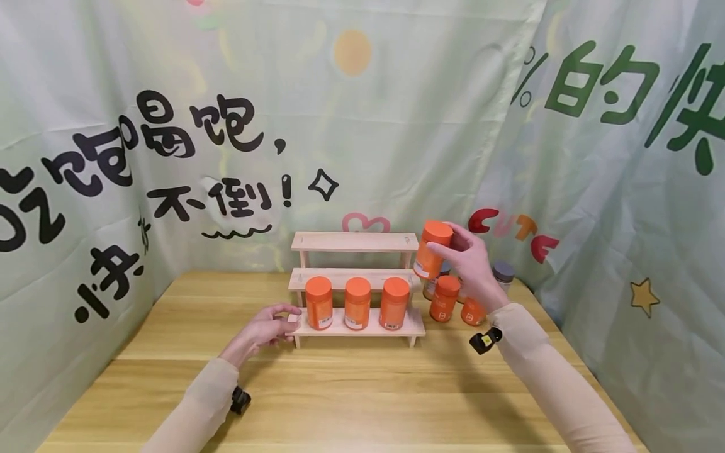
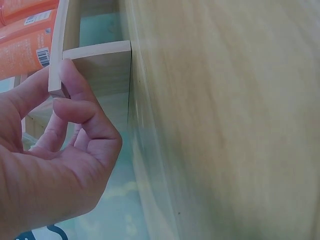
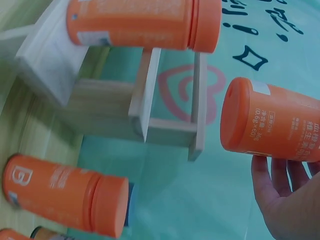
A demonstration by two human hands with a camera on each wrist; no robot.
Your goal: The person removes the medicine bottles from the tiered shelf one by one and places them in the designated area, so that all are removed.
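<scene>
My left hand [image 1: 270, 326] pinches the left end of the bottom board of a three-step wooden rack [image 1: 355, 241]. In the left wrist view its thumb and fingers [image 2: 79, 82] close on the board's corner. Three orange bottles [image 1: 357, 303] with orange lids stand in a row on that bottom step. With my right hand [image 1: 470, 259] I grip another orange bottle [image 1: 428, 255] by its sides. This bottle is raised at the rack's right end, lid up and slightly tilted. White print shows on its side in the right wrist view, and the palm there is partly out of frame.
Right of the rack, orange bottles [image 1: 444, 299] stand on the wooden table [image 1: 351, 390], with grey-lidded bottles [image 1: 503, 273] behind them, partly hidden by my right hand. A printed cloth [image 1: 396, 94] hangs around the back and sides.
</scene>
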